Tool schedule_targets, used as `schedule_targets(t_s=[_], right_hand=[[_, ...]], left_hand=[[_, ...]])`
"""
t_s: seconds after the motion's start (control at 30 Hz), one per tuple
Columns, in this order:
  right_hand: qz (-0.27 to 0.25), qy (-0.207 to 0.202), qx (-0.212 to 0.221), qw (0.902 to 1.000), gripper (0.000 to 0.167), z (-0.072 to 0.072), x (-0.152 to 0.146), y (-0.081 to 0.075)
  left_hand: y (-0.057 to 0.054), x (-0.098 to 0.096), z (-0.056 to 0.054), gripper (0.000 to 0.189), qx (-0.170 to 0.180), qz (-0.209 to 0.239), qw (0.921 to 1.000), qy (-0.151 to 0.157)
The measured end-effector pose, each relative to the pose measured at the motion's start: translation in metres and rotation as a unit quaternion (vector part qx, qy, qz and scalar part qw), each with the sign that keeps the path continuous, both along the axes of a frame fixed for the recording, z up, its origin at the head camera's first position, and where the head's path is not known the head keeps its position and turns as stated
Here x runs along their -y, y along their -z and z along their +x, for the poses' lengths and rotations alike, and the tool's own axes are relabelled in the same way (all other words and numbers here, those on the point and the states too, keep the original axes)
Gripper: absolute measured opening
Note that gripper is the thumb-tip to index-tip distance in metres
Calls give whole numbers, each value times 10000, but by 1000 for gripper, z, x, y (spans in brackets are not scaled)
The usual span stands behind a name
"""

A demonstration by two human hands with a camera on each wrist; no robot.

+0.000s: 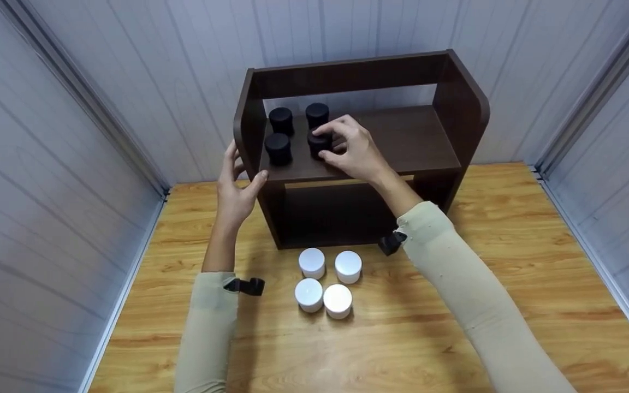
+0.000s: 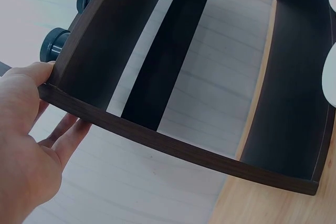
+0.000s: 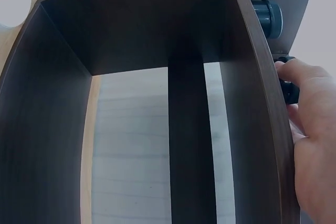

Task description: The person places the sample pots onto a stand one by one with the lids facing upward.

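Observation:
A dark brown two-tier wooden shelf point(image 1: 410, 134) stands on the wooden surface. On its upper board, toward the left, my right hand point(image 1: 359, 150) pinches a black lidded jar point(image 1: 319, 144) between thumb and fingers. This jar stands on or just over the board; which one I cannot tell. Around it are three similar jars: one back left point(image 1: 281, 121), one front left point(image 1: 278, 149) and one directly behind point(image 1: 317, 114). My left hand point(image 1: 235, 199) grips the shelf's left side panel point(image 2: 136, 135), thumb at the inner side and fingers round the outside.
Several white lidded jars point(image 1: 338, 300) are grouped on the wooden surface point(image 1: 402, 338) in front of the shelf. The lower compartment point(image 1: 336, 215) opens toward me. Pale panelled walls point(image 1: 63, 207) rise behind and at both sides.

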State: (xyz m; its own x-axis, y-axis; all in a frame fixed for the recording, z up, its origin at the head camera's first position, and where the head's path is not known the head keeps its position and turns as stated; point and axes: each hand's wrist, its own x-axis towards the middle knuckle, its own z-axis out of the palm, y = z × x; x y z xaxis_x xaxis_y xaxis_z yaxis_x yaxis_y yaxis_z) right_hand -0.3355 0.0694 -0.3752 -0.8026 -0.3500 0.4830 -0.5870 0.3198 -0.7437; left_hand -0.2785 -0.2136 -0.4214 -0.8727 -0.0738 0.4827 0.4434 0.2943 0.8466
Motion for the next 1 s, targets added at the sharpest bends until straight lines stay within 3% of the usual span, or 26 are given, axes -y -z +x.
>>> schedule_targets(t_s=[0.63, 1.0], right_hand=[[13, -22, 31, 10000, 42, 0, 1, 0], [-291, 128, 177, 9993, 47, 4, -13, -5]], left_hand=[[-1, 3, 4, 82, 57, -27, 10000, -13], [-4, 0, 0, 83, 76, -90, 9999, 27]])
